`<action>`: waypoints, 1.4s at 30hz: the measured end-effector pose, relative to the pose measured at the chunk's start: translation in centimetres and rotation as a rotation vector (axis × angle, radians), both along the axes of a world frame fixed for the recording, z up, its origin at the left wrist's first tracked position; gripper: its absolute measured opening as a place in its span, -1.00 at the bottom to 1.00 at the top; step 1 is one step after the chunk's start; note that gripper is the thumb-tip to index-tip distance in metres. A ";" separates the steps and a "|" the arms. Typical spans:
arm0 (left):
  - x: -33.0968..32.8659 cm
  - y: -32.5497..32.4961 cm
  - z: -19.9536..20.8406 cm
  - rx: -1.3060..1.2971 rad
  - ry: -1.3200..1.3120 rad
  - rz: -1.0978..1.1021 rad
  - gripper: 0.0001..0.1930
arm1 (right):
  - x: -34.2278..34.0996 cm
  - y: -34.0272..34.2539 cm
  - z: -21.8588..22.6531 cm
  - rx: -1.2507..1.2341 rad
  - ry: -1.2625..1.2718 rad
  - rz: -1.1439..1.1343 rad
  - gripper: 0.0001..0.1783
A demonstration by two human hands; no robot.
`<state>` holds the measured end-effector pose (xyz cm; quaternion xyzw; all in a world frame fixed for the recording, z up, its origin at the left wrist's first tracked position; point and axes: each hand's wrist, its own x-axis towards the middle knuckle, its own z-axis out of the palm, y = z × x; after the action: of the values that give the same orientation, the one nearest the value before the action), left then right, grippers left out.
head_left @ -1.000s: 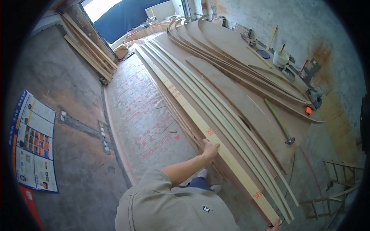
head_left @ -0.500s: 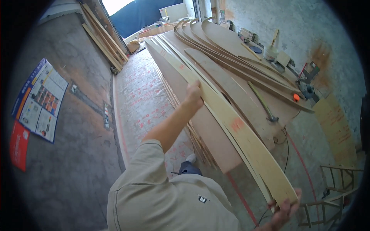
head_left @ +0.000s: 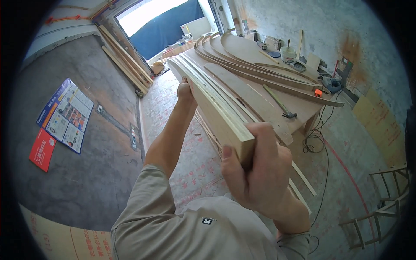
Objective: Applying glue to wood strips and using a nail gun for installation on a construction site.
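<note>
I hold a bundle of long curved plywood strips (head_left: 208,97) lifted up close to my face, its cut end toward me. My right hand (head_left: 255,173) grips the near end, fingers wrapped around it. My left hand (head_left: 185,93) is stretched out along the left side of the bundle, gripping it farther up. Both hands are closed on the strips. The far end of the bundle runs toward the stack of curved boards (head_left: 242,56) on the workbench.
A hammer (head_left: 281,104) lies on the workbench (head_left: 299,112), with a white bucket (head_left: 287,54) and an orange tool (head_left: 318,92) farther back. Cables (head_left: 318,143) trail on the floor at right. Printed sheets (head_left: 65,115) lie at left, long planks (head_left: 125,60) by the doorway.
The bundle of strips has been raised from the stack toward my face. My right hand came up from the lower edge with the near end; my left hand slid farther along.
</note>
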<state>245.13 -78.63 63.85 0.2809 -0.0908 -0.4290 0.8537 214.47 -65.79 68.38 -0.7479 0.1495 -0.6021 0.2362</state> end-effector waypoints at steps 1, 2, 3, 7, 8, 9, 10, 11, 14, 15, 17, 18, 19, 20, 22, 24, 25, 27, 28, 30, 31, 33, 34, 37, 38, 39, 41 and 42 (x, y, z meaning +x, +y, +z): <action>-0.1 0.3 0.2 -0.006 0.000 0.003 -0.84 | 0.2 0.1 0.1 -0.006 0.000 0.003 -0.72; -0.1 0.5 0.2 -0.011 -0.026 0.008 -0.84 | 0.4 0.1 0.0 -0.025 -0.005 0.015 -0.72; 0.0 0.8 0.3 -0.018 -0.052 0.016 -0.84 | 0.6 0.1 0.0 -0.044 -0.009 0.030 -0.71; 1.7 1.5 -0.3 -0.149 -0.071 -0.045 -0.84 | 0.5 0.3 1.0 -0.117 0.067 0.059 -0.72; 2.2 1.6 -0.6 -0.155 -0.068 -0.038 -0.84 | 0.6 0.4 1.1 -0.125 0.067 0.068 -0.73; 2.6 1.5 -0.8 -0.187 -0.062 -0.050 -0.84 | 0.8 0.4 1.2 -0.134 0.068 0.075 -0.75; 2.9 1.5 -1.0 -0.219 -0.056 -0.062 -0.84 | 0.9 0.4 1.3 -0.141 0.071 0.078 -0.75; 3.3 1.5 -1.2 -0.225 -0.054 -0.059 -0.84 | 1.1 0.4 1.3 -0.153 0.060 0.092 -0.76; 3.8 1.5 -1.2 -0.324 0.004 -0.125 -0.82 | 1.3 0.3 1.6 -0.174 0.054 0.109 -0.77; 3.8 1.6 -1.1 -0.320 0.025 -0.113 -0.81 | 1.3 0.3 1.7 -0.178 0.060 0.114 -0.78; 4.0 1.6 -1.1 -0.317 0.045 -0.099 -0.80 | 1.5 0.2 1.7 -0.199 0.049 0.112 -0.77; 4.3 1.6 -1.2 -0.361 0.072 -0.141 -0.94 | 1.6 0.2 1.8 -0.217 0.038 0.109 -0.77; 4.6 1.6 -1.3 -0.405 0.100 -0.184 -0.88 | 1.6 0.2 1.8 -0.219 0.037 0.112 -0.77; 4.9 1.5 -1.4 -0.407 0.098 -0.181 -0.88 | 1.7 0.2 1.8 -0.217 0.036 0.121 -0.76; 4.6 1.5 -1.4 -0.367 0.078 -0.134 -0.88 | 1.6 0.1 1.8 -0.217 0.037 0.127 -0.76; 4.3 1.3 -1.2 -0.342 0.064 -0.123 -0.88 | 1.5 -0.1 1.7 -0.227 0.035 0.122 -0.76; 4.2 1.2 -1.1 -0.315 0.050 -0.114 -0.87 | 1.5 -0.1 1.7 -0.227 0.036 0.124 -0.76; 4.3 1.2 -1.2 -0.324 0.043 -0.113 -0.87 | 1.5 -0.2 1.6 -0.226 0.033 0.121 -0.76; 4.3 1.3 -1.3 -0.333 0.035 -0.113 -0.88 | 1.5 -0.2 1.6 -0.224 0.034 0.124 -0.76; 4.3 1.4 -1.1 -0.326 0.065 -0.111 -0.88 | 1.5 -0.2 1.7 -0.215 0.050 0.132 -0.76; 4.3 1.4 -0.9 -0.321 0.094 -0.112 -0.89 | 1.5 -0.1 1.8 -0.214 0.052 0.134 -0.76; 5.3 1.0 -1.7 -0.339 0.094 -0.142 -0.89 | 1.4 0.1 2.0 -0.196 0.048 0.133 -0.76; 5.2 1.1 -1.9 -0.354 0.072 -0.153 -0.95 | 1.3 0.1 2.0 -0.195 0.050 0.132 -0.76; 4.2 1.5 -1.4 -0.340 0.072 -0.134 -0.82 | 1.2 0.2 1.9 -0.176 0.060 0.132 -0.76; 3.8 1.6 -1.1 -0.309 0.093 -0.104 -0.83 | 1.1 0.2 1.8 -0.166 0.062 0.136 -0.76; 3.4 1.6 -0.8 -0.306 0.096 -0.107 -0.83 | 1.0 0.2 1.8 -0.153 0.065 0.140 -0.76; 2.6 1.4 -0.4 -0.238 -0.005 -0.051 -0.84 | 0.8 0.1 1.6 -0.145 0.071 0.120 -0.77; 1.9 1.3 -0.1 -0.232 -0.003 -0.056 -0.84 | 0.6 0.0 1.5 -0.139 0.074 0.105 -0.77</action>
<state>247.07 -77.29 63.79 0.1783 -0.1490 -0.4388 0.8680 215.11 -65.75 69.92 -0.7909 0.0764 -0.5700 0.2091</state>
